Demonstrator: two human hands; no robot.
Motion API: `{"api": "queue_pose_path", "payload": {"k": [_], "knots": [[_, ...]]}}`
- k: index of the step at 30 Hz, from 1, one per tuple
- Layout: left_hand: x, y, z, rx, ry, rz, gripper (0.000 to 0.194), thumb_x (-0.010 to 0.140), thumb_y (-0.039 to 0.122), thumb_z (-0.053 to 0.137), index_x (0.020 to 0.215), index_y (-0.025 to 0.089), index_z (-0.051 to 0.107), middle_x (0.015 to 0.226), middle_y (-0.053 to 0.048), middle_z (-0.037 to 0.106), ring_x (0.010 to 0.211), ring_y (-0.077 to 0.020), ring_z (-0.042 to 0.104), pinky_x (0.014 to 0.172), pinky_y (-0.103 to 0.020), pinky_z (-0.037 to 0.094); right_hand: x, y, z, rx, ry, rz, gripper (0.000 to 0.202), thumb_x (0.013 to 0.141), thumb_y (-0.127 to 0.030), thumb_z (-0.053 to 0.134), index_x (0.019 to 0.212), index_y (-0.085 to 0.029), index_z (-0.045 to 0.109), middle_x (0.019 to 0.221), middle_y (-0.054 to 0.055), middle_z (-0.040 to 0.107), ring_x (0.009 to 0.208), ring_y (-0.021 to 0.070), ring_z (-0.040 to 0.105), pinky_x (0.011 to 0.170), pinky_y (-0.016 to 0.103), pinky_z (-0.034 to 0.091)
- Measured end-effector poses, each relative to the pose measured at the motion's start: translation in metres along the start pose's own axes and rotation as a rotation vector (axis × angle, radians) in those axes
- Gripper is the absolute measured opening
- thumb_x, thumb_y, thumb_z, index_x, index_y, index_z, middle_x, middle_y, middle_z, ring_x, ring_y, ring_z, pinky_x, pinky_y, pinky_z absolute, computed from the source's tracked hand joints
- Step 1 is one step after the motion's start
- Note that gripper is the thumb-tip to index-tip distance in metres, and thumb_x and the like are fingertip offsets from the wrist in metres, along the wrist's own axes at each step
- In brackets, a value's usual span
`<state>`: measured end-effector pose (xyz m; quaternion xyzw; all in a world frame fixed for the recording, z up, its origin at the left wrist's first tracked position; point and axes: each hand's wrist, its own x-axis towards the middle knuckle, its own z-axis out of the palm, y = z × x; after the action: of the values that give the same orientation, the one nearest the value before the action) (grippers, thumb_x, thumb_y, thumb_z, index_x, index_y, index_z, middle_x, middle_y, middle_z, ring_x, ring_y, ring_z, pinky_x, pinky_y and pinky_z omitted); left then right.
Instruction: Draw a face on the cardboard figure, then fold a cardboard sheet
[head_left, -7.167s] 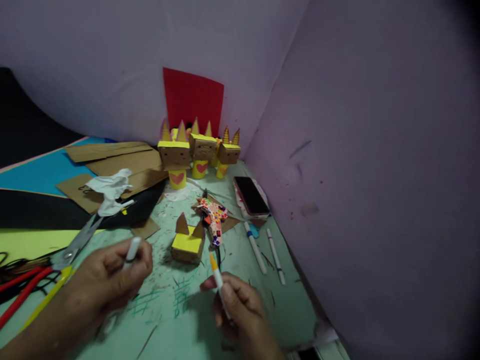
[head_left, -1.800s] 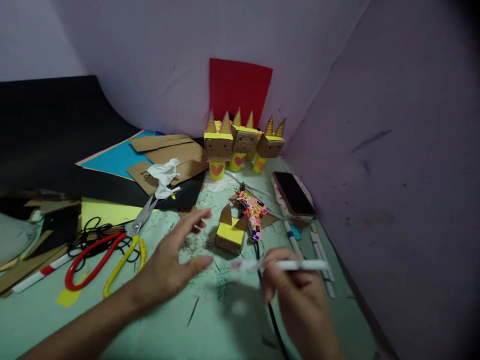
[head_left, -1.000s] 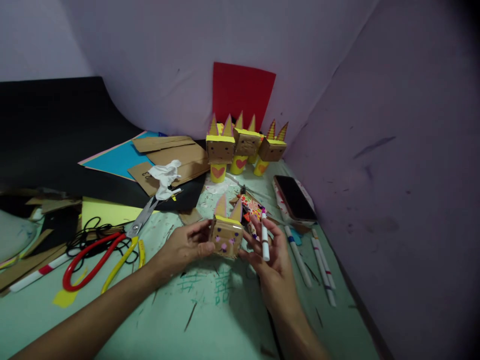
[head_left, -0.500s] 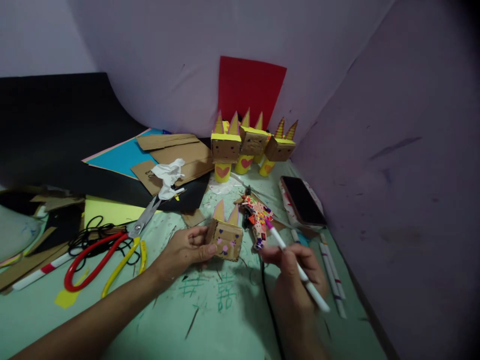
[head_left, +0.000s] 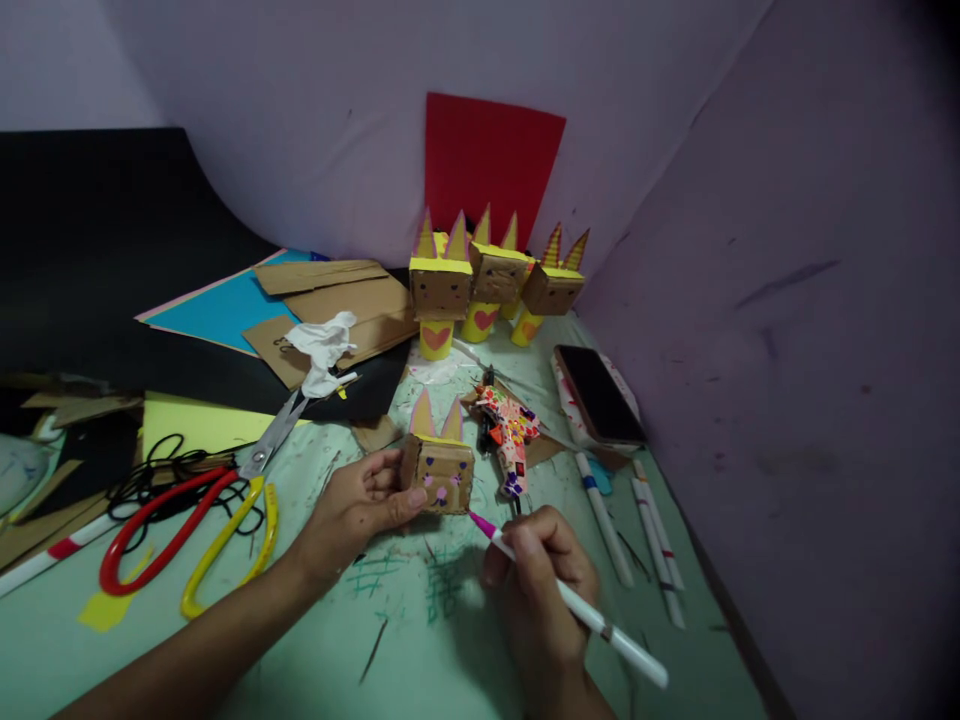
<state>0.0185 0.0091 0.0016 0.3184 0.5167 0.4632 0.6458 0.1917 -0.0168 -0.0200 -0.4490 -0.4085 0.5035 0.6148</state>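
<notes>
My left hand (head_left: 375,500) grips a small cardboard box head (head_left: 442,470) by its left side, thumb on the front. The box has two pointed ears, a yellow top edge, dark eyes and pink dots. My right hand (head_left: 544,570) is closed around a white marker (head_left: 581,610) with a magenta tip, which points at the box's lower right corner; whether they touch is unclear. Just behind the hands lies a flower-patterned glue gun (head_left: 510,435).
Several yellow figures with box heads (head_left: 441,290) stand at the back before a red sheet (head_left: 491,165). Scissors (head_left: 259,460), black cord (head_left: 169,470) and cardboard (head_left: 360,300) lie left. A phone (head_left: 600,395) and more markers (head_left: 604,520) are right.
My right hand has moved left and down, bringing the marker tip from over the glue gun to the box's lower corner. The view has shifted slightly; my left hand keeps its hold.
</notes>
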Motion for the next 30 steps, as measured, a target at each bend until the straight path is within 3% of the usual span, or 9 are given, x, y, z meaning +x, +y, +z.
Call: {"api": "queue_pose_path", "payload": {"k": [5, 11, 15, 21, 30], "knots": [[0.004, -0.005, -0.002, -0.018, -0.037, 0.017, 0.070, 0.056, 0.035, 0.086, 0.114, 0.009, 0.058, 0.106, -0.016, 0.073, 0.097, -0.0319, 0.069, 0.084, -0.039, 0.057, 0.005, 0.005, 0.000, -0.119, 0.035, -0.023, 0.017, 0.074, -0.035, 0.066, 0.082, -0.020, 0.062, 0.054, -0.002, 0.064, 0.048, 0.0141, 0.058, 0.047, 0.021, 0.045], [0.004, -0.005, -0.003, -0.030, -0.052, 0.029, 0.066, 0.056, 0.034, 0.086, 0.111, 0.010, 0.059, 0.104, -0.015, 0.074, 0.095, -0.0314, 0.070, 0.079, -0.036, 0.059, 0.007, 0.010, 0.002, -0.326, 0.032, -0.223, 0.008, 0.075, -0.023, 0.064, 0.070, -0.021, 0.059, 0.058, -0.003, 0.059, 0.051, 0.0123, 0.054, 0.047, 0.020, 0.043], [0.004, -0.005, -0.002, -0.039, -0.042, 0.035, 0.062, 0.056, 0.032, 0.086, 0.108, 0.010, 0.060, 0.100, -0.013, 0.075, 0.092, -0.0295, 0.071, 0.079, -0.034, 0.059, 0.009, 0.003, 0.009, -0.326, -0.045, -0.277, 0.008, 0.076, -0.021, 0.063, 0.070, -0.021, 0.059, 0.058, -0.004, 0.057, 0.049, 0.0111, 0.051, 0.046, 0.020, 0.041], [0.004, -0.007, -0.003, -0.010, -0.036, 0.044, 0.063, 0.057, 0.032, 0.085, 0.110, 0.011, 0.059, 0.099, -0.012, 0.076, 0.094, -0.0291, 0.071, 0.082, -0.034, 0.057, 0.008, 0.005, 0.009, -0.239, -0.159, -0.234, 0.007, 0.083, -0.022, 0.059, 0.077, -0.022, 0.056, 0.066, -0.004, 0.057, 0.054, 0.0108, 0.052, 0.050, 0.021, 0.041], [0.005, -0.007, -0.005, 0.017, -0.055, 0.038, 0.064, 0.058, 0.035, 0.084, 0.111, 0.012, 0.057, 0.104, -0.014, 0.074, 0.096, -0.0300, 0.070, 0.084, -0.036, 0.056, 0.009, 0.002, 0.019, -0.254, -0.118, -0.275, 0.008, 0.082, -0.021, 0.059, 0.075, -0.021, 0.056, 0.067, -0.003, 0.058, 0.052, 0.0103, 0.052, 0.048, 0.021, 0.041]]}}
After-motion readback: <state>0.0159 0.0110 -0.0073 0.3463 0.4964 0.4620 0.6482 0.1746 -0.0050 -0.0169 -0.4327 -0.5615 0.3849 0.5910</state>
